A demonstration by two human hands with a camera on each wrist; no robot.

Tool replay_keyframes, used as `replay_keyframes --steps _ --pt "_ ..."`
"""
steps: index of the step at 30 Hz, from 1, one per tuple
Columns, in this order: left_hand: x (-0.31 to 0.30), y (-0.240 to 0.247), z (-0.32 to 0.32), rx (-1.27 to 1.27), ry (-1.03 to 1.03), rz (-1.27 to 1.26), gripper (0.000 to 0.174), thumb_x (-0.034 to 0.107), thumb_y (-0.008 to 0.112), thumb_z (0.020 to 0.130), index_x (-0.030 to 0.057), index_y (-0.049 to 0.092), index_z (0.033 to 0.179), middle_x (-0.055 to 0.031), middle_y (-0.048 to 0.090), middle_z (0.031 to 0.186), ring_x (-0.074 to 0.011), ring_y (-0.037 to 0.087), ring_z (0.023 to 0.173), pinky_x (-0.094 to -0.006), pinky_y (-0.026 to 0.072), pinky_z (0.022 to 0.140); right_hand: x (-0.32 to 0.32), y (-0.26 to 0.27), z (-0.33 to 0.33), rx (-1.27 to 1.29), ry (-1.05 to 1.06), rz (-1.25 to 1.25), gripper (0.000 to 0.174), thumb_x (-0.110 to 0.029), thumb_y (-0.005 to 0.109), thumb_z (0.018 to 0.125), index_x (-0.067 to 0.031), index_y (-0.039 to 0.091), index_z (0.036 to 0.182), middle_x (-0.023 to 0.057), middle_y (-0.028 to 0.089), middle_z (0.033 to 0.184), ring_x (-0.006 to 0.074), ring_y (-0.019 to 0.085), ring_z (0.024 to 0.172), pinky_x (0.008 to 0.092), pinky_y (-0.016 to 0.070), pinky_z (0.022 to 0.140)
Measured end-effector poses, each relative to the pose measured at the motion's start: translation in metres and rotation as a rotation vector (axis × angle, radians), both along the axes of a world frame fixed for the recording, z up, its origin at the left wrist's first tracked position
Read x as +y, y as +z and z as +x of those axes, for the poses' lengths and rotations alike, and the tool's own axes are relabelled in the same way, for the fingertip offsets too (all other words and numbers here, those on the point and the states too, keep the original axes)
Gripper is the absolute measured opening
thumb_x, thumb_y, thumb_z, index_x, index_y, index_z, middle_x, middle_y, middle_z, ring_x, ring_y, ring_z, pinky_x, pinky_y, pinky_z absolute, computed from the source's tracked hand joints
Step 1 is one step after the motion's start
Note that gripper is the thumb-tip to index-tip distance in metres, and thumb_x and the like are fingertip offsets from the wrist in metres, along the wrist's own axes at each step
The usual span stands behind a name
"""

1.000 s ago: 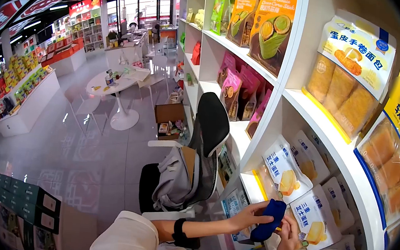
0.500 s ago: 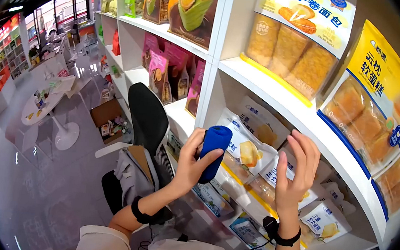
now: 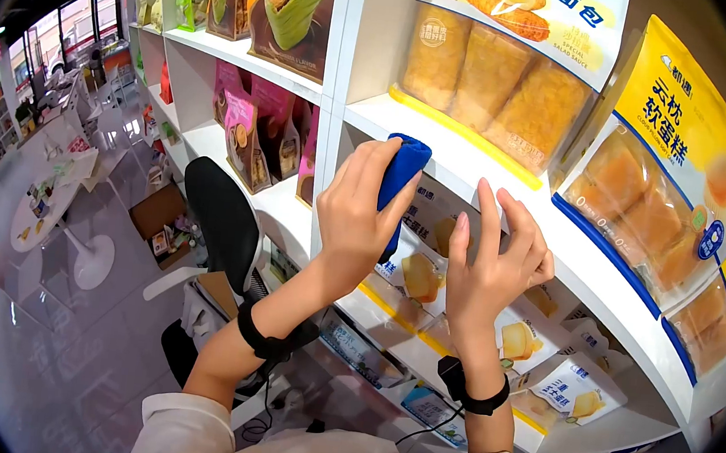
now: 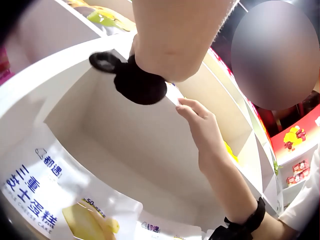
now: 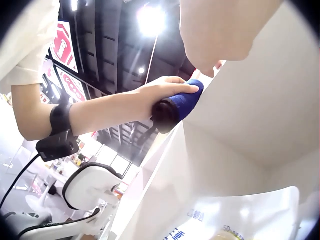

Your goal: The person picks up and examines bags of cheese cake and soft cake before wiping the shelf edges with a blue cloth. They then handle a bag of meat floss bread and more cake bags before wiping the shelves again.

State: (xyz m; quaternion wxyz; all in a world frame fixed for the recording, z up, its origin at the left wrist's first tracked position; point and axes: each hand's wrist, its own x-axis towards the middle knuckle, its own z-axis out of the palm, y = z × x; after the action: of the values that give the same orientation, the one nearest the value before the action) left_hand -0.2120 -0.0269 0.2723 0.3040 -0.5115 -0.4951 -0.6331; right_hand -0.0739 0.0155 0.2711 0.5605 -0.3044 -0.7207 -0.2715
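My left hand (image 3: pixel 355 204) grips a rolled blue cloth (image 3: pixel 402 176), thumb on the near side and fingers round the other. It is held up at the front of the shelf board (image 3: pixel 442 151). In the left wrist view the roll's black end (image 4: pixel 140 87) has a small black loop; in the right wrist view the blue side (image 5: pixel 187 102) shows too. My right hand (image 3: pixel 490 275) holds nothing, its fingers spread and slightly bent, raised just right of the roll. Behind and below the hands stand white cheese cake bags (image 3: pixel 416 272) in the lower compartment.
Above the board stands a bag of bread rolls (image 3: pixel 502 82), with a yellow cake bag (image 3: pixel 660 178) to its right. Pink bags (image 3: pixel 258 131) fill a compartment at the left. An office chair (image 3: pixel 222 221) stands close on the left; a cable (image 3: pixel 425 432) hangs from the right wrist.
My left hand has lifted the blue roll from the lower bags up to the shelf board. The right hand has let go of it and opened. The view has swung right toward the shelves.
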Motion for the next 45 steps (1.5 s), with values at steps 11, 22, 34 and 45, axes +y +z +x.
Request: replay_keyframes --steps 11,22,34,45 --pt "0.001 0.005 -0.022 -0.005 0.156 -0.035 0.035 0.004 0.068 0.076 0.0088 0.061 0.11 -0.0107 0.059 0.091 -0.0293 0.061 0.074 -0.0337 0.0494 0.065 0.006 -0.005 -0.011 0.125 0.03 0.02 0.034 -0.017 0.068 0.076 -0.0192 0.066 0.11 -0.0031 0.058 0.112 0.0154 0.051 0.105 0.0352 0.024 0.085" --pt "-0.001 -0.01 -0.035 0.002 0.211 -0.073 0.032 0.007 0.07 0.076 0.0074 0.061 0.107 -0.0103 0.06 0.09 -0.0265 0.062 0.071 -0.0314 0.0504 0.061 0.006 -0.006 -0.012 0.127 0.004 0.013 0.031 -0.015 0.067 0.076 -0.0192 0.068 0.107 -0.0039 0.058 0.11 0.0156 0.05 0.104 0.0352 0.0242 0.084" --pt "-0.003 0.01 -0.012 0.052 0.205 -0.129 0.023 0.01 0.072 0.075 0.0057 0.063 0.095 -0.0075 0.055 0.08 -0.0239 0.057 0.059 -0.0304 0.0461 0.05 0.009 -0.007 -0.013 0.119 0.012 0.041 0.03 -0.013 0.066 0.078 -0.017 0.068 0.108 -0.0042 0.058 0.111 0.0151 0.049 0.105 0.0335 0.0241 0.086" --pt "-0.006 0.021 -0.017 0.135 0.214 -0.206 0.014 0.011 0.066 0.078 0.0072 0.06 0.09 -0.0073 0.051 0.077 -0.0265 0.056 0.059 -0.0333 0.0447 0.053 -0.001 -0.003 -0.012 0.111 0.033 -0.04 0.035 -0.013 0.067 0.076 -0.0134 0.067 0.111 -0.0016 0.058 0.114 0.0165 0.049 0.106 0.0334 0.0246 0.084"
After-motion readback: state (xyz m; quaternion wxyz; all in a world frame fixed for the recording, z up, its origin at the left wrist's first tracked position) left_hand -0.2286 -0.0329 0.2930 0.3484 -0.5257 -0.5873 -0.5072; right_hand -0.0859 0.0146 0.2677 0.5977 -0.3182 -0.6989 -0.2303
